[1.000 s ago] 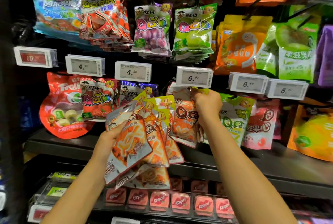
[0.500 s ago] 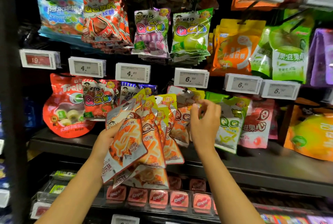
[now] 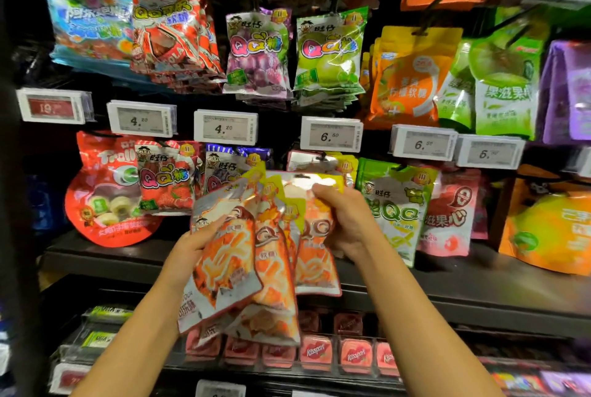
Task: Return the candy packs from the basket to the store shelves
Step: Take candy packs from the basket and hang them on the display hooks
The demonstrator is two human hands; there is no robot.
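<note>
My left hand [image 3: 195,244] grips a fanned stack of orange QQ candy packs [image 3: 236,256] in front of the middle shelf. My right hand [image 3: 343,220] pinches the top of the rightmost orange pack [image 3: 315,256] of that fan, near its hang hole. Behind it, more orange packs [image 3: 315,163] hang on a peg under a 6.50 price tag [image 3: 331,134]. No basket is in view.
Pegs carry red strawberry packs [image 3: 166,179], a green QQ pack [image 3: 395,204], pink packs [image 3: 447,214] and a big red pouch [image 3: 105,192]. Purple [image 3: 257,51] and green packs [image 3: 329,51] hang above. A black shelf ledge [image 3: 447,281] runs below, with small pink boxes [image 3: 316,353] underneath.
My right hand came down off the hanging orange packs at the peg and moved left, taking hold of the top of a pack in the stack held by my left hand.
</note>
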